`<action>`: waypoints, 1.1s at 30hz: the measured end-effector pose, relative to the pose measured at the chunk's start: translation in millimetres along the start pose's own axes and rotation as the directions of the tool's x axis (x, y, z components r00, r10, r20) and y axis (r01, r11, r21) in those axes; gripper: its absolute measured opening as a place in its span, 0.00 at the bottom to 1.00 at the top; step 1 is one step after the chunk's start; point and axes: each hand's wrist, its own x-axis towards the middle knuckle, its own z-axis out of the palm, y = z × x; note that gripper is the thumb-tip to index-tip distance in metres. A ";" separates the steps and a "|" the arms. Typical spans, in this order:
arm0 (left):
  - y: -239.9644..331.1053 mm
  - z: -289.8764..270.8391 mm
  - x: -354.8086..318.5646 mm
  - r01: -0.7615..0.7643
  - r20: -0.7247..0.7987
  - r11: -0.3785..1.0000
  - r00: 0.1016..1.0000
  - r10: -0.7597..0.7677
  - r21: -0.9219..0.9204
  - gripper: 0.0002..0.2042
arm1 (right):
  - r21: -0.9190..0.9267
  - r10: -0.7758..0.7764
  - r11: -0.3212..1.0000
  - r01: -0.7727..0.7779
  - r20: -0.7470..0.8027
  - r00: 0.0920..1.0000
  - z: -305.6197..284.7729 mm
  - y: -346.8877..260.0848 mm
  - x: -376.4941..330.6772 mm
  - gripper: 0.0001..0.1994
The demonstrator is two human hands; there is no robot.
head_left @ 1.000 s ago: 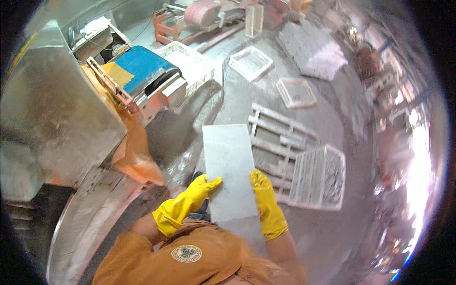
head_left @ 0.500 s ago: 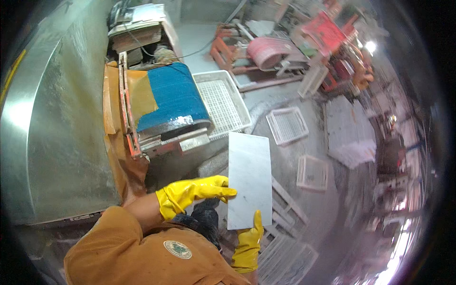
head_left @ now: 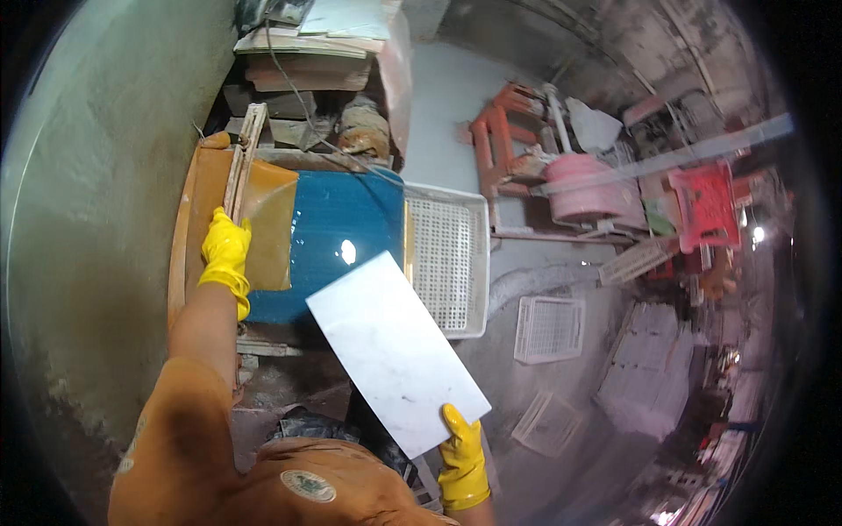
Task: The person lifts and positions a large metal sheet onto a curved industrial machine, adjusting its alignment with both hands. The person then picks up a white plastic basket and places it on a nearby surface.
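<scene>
A white marble-look tile [head_left: 395,355] with faint grey veining is tilted over the near edge of a blue belt [head_left: 351,237]. My right hand [head_left: 463,456], in a yellow rubber glove, grips its lower right end with the thumb on top; the fingers beneath are hidden. At the belt's left side, my left hand [head_left: 226,254], also gloved in yellow, is closed at the lower end of a narrow worn bar [head_left: 247,149]. Its fingers are partly hidden there. An ochre flap [head_left: 270,237] lies over the belt's left part, just right of this hand.
A white plastic basket [head_left: 478,263] adjoins the belt's right end. Smaller white crates [head_left: 550,329] rest on the floor, near stacked pale slabs [head_left: 649,373]. A metal wall [head_left: 96,219] stands at left. A red stool [head_left: 706,202] and orange frame [head_left: 504,131] are farther back.
My left hand has left the tile's side and moved to the bar at the left. The tile, now held by the right hand alone, has swung its far end leftward over the belt's edge.
</scene>
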 end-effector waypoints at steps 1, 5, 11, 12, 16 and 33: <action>-0.1 2.3 1.4 0.008 -0.034 1.000 0.999 -0.008 0.002 0.38 | -0.144 -0.067 0.987 0.077 0.076 0.995 8.4 -11.7 30.4 0.25; -3.4 10.8 3.8 0.011 -0.101 1.000 0.995 -0.011 0.003 0.34 | -0.404 -0.291 0.810 0.426 0.354 0.889 108.3 -64.7 147.4 0.24; -2.0 15.1 9.1 0.070 -0.096 0.998 0.993 -0.070 -0.002 0.35 | -0.598 -0.621 -0.029 0.801 0.638 0.455 277.6 -118.0 297.6 0.28; -2.5 10.8 8.4 0.063 -0.100 0.998 0.993 -0.064 -0.020 0.35 | -0.640 -0.618 -0.041 0.767 0.620 0.484 306.1 -129.8 315.4 0.27; 4.5 2.4 10.6 0.049 -0.062 0.998 0.997 -0.052 -0.046 0.36 | -0.435 -0.602 0.434 0.789 0.512 0.613 403.2 -156.6 415.9 0.25; 1.0 4.8 13.1 0.003 -0.090 1.000 0.996 -0.003 -0.001 0.36 | -0.719 0.411 0.694 0.039 0.440 0.798 545.3 -200.4 495.8 0.37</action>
